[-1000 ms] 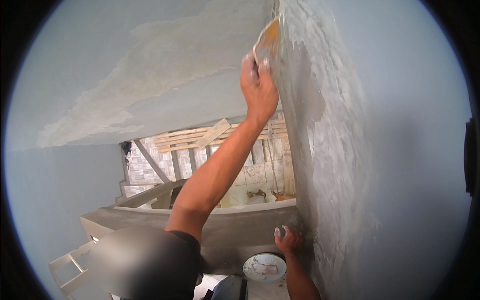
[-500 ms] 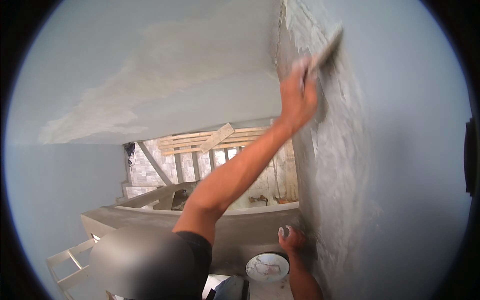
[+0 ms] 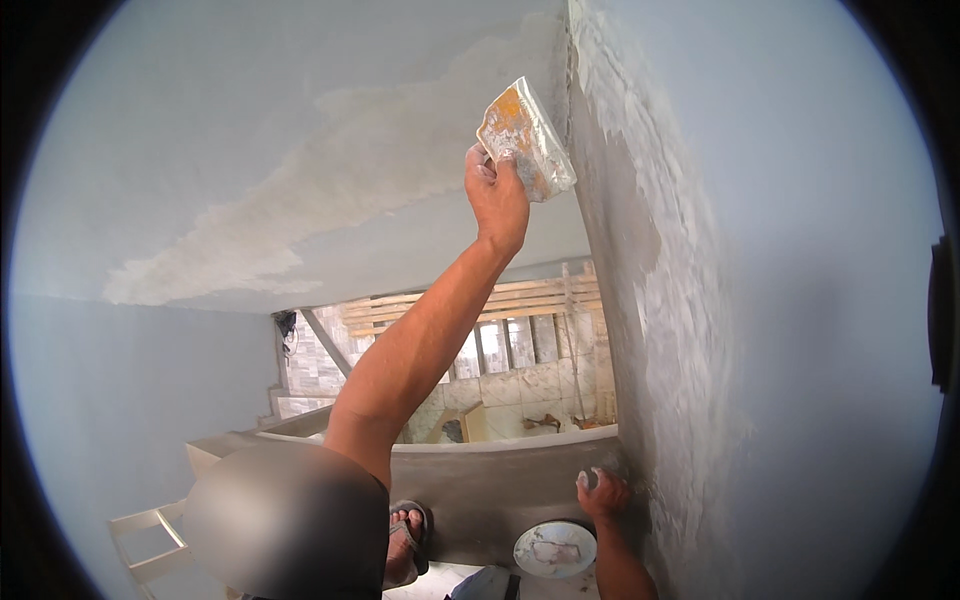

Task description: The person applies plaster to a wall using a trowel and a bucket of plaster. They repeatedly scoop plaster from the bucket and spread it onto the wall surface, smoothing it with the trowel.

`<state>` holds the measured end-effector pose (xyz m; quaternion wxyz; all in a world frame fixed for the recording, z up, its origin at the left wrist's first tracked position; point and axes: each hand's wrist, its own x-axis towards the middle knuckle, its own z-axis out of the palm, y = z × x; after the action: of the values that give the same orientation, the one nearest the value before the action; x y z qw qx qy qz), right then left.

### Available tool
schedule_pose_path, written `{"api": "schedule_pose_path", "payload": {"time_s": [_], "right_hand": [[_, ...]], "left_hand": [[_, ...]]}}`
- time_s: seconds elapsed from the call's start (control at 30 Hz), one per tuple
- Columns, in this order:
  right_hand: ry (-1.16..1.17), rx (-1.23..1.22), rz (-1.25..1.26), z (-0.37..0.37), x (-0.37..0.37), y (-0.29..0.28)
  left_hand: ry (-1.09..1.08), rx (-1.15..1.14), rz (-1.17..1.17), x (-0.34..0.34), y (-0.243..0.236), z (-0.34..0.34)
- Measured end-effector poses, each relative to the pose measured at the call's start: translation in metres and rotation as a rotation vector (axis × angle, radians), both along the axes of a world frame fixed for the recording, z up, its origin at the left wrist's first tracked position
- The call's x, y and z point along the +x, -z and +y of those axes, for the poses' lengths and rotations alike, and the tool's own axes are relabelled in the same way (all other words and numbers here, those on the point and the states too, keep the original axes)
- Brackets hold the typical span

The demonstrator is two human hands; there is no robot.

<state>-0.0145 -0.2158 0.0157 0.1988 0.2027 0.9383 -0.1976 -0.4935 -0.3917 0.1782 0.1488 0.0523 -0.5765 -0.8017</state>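
My left hand (image 3: pixel 497 205) is raised, closed on a wide putty spreader (image 3: pixel 522 130) smeared white and orange. Its flat face shows, with my thumb pressed on it. In the picture it sits by the corner between the pale ceiling and the right wall (image 3: pixel 680 330), which carries a rough band of wet whitish plaster. Low at the right, my right hand (image 3: pixel 607 495) is curled by the grey ledge (image 3: pixel 500 470), next to that wall. A greyish bit shows at its fingertips; what it holds, if anything, is unclear. Below it is a round white lid or tub (image 3: pixel 555 550) with smears on it.
Beyond the ledge there is a drop to a tiled floor, with wooden planks (image 3: pixel 530 298) at the back. A foot in a sandal (image 3: pixel 408 535) stands on the ledge. Pale ladder-like rails (image 3: pixel 150 545) are at lower left. A blurred round shape covers part of the lower left.
My left hand has swung left from the plastered wall, and the spreader has turned to show its flat face. The view has shifted slightly; the sandalled foot now shows. My right hand stays low.
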Motion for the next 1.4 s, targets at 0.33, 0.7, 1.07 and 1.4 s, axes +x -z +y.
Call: {"api": "schedule_pose_path", "payload": {"time_s": [0.33, 0.7, 1.07, 1.4], "right_hand": [[-0.004, 0.021, -0.011, -0.004, 0.004, 0.005], [0.016, -0.035, -0.105, 0.0, -0.01, -0.01], [-0.016, -0.01, -0.019, 0.001, -0.002, 0.002], [-0.016, -0.025, 0.02, 0.004, 0.003, 0.008]], "left_hand": [[-0.012, -0.257, -0.197, -0.127, 0.003, 0.008], [-0.065, -0.375, -0.335, -0.232, -0.029, 0.016], [-0.087, -0.356, -0.374, -0.251, -0.048, 0.039], [-0.117, -0.295, -0.366, -0.261, -0.065, 0.047]]}}
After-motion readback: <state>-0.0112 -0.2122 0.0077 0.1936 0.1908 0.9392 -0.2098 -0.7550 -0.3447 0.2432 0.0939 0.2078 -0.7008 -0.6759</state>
